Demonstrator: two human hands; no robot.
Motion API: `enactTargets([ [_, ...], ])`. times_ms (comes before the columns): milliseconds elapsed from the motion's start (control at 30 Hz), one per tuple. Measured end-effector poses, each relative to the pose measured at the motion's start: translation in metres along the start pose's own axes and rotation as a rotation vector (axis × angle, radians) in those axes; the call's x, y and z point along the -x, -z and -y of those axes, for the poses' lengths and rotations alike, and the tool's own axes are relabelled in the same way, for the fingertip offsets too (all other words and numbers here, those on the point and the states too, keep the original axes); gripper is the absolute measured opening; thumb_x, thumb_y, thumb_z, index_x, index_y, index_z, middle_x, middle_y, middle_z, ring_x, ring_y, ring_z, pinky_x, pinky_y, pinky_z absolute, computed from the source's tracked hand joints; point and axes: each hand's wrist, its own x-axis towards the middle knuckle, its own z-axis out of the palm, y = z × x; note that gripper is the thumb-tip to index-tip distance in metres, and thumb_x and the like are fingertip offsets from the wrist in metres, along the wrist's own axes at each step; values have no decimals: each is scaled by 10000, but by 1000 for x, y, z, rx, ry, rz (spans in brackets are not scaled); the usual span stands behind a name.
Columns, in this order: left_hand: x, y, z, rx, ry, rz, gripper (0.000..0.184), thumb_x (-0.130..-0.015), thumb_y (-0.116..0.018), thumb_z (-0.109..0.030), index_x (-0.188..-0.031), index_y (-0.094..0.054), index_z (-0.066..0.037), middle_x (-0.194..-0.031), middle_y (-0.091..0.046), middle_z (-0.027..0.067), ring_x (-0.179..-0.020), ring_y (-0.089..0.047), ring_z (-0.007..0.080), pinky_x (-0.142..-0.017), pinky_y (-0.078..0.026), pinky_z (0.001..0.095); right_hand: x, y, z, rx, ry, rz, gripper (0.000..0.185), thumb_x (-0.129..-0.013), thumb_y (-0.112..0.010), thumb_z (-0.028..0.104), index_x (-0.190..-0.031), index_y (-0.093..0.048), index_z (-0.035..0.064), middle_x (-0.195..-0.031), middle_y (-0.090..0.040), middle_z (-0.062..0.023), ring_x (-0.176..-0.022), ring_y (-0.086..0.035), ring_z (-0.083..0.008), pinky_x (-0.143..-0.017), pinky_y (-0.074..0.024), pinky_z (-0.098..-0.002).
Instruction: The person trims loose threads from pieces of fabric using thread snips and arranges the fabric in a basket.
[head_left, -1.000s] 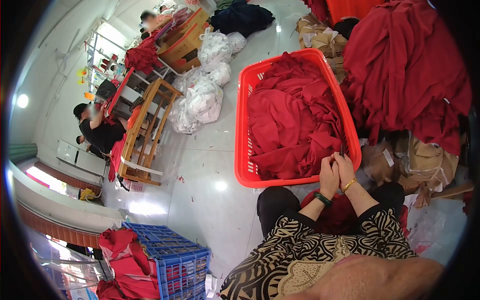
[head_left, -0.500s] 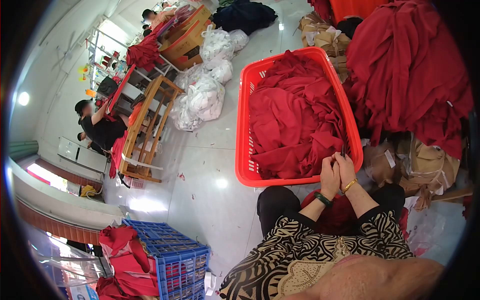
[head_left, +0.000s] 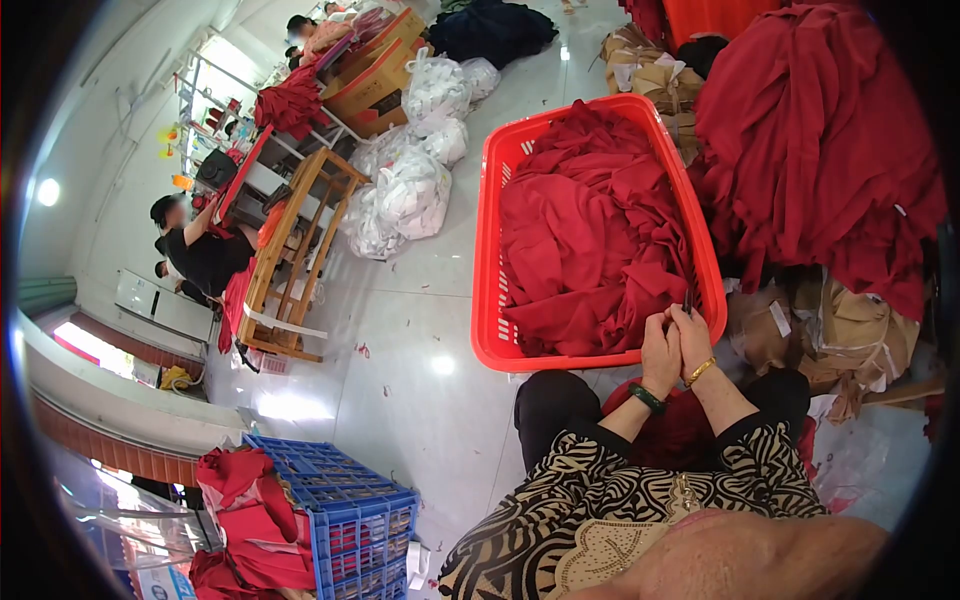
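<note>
Red cloth pieces [head_left: 575, 235] lie heaped and crumpled in a red plastic basket [head_left: 482, 290] in front of my knees. Over its near right corner, my left hand [head_left: 658, 355] and my right hand [head_left: 693, 338] are close together, touching, with fingers curled inward. A small, thin dark thing shows at the right fingertips, too small to name. What the left fingers hold, if anything, is hidden. A dark green bangle [head_left: 646, 398] circles my left wrist and a gold bracelet [head_left: 700, 371] my right. More red cloth [head_left: 675, 430] lies between my legs.
A tall red cloth pile [head_left: 810, 130] and brown paper bundles [head_left: 850, 335] stand at right. Blue crate [head_left: 365, 540] sits lower left, beside red cloth. White plastic bags [head_left: 410, 195] and a wooden rack [head_left: 290, 260] are farther left, where a person in black [head_left: 205, 255] sits.
The view has shifted very slightly. Both hands stay together at the basket's near right corner, with almost no visible movement.
</note>
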Motion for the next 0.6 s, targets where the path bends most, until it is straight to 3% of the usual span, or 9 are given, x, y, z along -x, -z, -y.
enactTargets([
  [100, 0, 1, 0, -15, -13, 4, 230, -912, -444, -150, -1043, -460, 38, -964, -587, 185, -912, -576, 258, -794, -442, 336, 0, 1, -1, -2, -7, 11, 114, -866, -545, 188, -849, -551, 75, -752, -532, 5, -691, -502, -90, -632, -418, -234],
  [200, -1, 0, 4, 28, -38, -10, 267, -897, -457, -218, -1038, -473, 8, -946, -569, 219, -898, -561, 368, -752, -432, 402, 0, 2, 0, 12, -8, 31, 150, -867, -523, 200, -886, -542, 52, -778, -538, -17, -709, -511, -109, -642, -423, -253],
  [600, 0, 1, 9, 66, -47, 4, 264, -896, -459, -205, -1041, -468, 15, -962, -565, 222, -908, -562, 356, -763, -435, 390, -4, 6, -5, 22, -4, 36, 155, -863, -529, 195, -904, -538, 46, -793, -538, -20, -720, -511, -110, -649, -423, -257],
])
